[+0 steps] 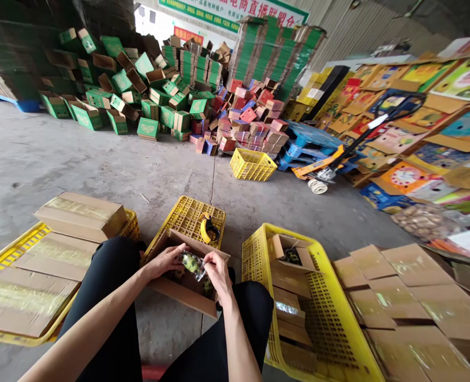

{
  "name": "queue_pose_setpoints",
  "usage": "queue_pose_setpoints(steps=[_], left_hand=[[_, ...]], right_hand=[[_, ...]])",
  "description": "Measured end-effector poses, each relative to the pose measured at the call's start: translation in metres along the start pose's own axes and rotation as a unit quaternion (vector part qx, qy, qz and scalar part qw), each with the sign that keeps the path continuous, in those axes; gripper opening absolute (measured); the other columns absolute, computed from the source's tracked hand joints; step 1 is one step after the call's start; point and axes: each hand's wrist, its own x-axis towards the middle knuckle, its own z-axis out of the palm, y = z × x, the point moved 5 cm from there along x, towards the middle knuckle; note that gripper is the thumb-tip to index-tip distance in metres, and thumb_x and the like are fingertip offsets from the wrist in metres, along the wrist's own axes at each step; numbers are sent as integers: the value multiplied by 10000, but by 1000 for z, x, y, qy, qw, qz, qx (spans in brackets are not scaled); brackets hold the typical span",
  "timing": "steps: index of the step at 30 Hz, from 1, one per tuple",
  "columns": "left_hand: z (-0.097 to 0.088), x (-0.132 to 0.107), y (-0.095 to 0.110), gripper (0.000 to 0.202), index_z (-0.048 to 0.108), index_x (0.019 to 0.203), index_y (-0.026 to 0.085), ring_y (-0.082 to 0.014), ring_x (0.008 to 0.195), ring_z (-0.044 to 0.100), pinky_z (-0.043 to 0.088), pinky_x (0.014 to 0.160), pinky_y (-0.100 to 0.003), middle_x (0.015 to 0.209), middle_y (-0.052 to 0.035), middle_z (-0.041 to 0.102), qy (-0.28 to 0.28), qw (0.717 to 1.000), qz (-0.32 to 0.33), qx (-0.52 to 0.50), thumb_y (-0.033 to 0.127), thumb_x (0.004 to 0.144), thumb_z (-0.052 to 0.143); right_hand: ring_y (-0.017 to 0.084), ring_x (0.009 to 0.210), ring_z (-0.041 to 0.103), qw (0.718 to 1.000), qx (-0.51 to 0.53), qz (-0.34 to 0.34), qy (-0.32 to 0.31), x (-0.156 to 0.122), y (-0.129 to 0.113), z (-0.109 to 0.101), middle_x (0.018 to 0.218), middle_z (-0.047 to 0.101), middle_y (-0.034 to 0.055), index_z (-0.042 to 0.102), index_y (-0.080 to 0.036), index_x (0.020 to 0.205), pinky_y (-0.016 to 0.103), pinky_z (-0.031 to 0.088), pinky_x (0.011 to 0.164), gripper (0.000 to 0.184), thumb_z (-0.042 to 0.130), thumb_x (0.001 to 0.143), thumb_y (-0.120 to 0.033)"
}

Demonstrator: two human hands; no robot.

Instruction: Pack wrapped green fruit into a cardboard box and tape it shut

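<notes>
Warehouse floor (pixel 171 172) grey, marked. Heap of green boxes (pixel 155 98) well beyond open carton (pixel 183 298). Large yellow crate (pixel 325 318) right of open carton, small cartons (pixel 293 282) inside. Perforated yellow crate (pixel 183 218) just beyond open carton. Open carton between person's knees (pixel 118 260). Left hand (pixel 170 262) and right hand (pixel 218 271) above open carton. Tape dispenser (pixel 205 230), yellow and black, atop perforated crate. Clear-wrapped green item (pixel 192 264) over open carton's mouth; left grip closed on one end, right grip pinching other.
</notes>
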Motion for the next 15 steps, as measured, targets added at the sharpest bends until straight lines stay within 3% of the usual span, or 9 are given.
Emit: queue_pose_setpoints(steps=[2,4,7,9,12,15], left_hand=[[9,-4,7,752,744,1290,138,-289,1049,783,619,908,-369,1228,-176,785,-51,998,-7,-33,694,796,852],[12,-6,13,674,773,1214,140,-268,1001,788,616,881,-343,1173,-159,802,-63,997,5,-39,621,764,915],[10,-6,17,609,794,1125,145,-253,966,786,611,878,-334,1097,-138,815,-34,997,31,-56,589,737,945],[6,-4,17,579,797,1084,149,-240,949,782,609,880,-328,1063,-122,818,-9,997,48,-65,588,735,945],[2,-4,17,551,788,1029,155,-217,913,778,611,869,-311,1024,-101,817,10,996,61,-70,605,746,930],[1,-4,17,548,774,996,162,-208,896,779,617,871,-311,1015,-89,816,10,996,59,-71,628,747,921]], right_hand=[[194,759,668,998,56,2,9,0,1,0,815,702,16,641,-221,802,294,550,728,62,603,794,-269],[209,809,689,994,100,25,25,1,3,0,877,721,38,666,-220,866,311,576,747,146,659,816,-357],[248,962,738,981,175,71,32,2,5,3,1077,760,84,703,-229,1124,349,623,784,430,739,844,-552],[270,1023,753,974,208,85,0,1,3,7,1130,769,96,706,-232,1223,384,643,821,601,801,800,-649],[287,979,767,973,213,75,-52,0,-1,13,1041,780,91,773,-203,1134,432,664,850,641,849,741,-704],[273,897,760,977,199,55,-55,-1,-2,14,964,772,81,821,-193,1025,440,680,832,596,809,775,-734]])
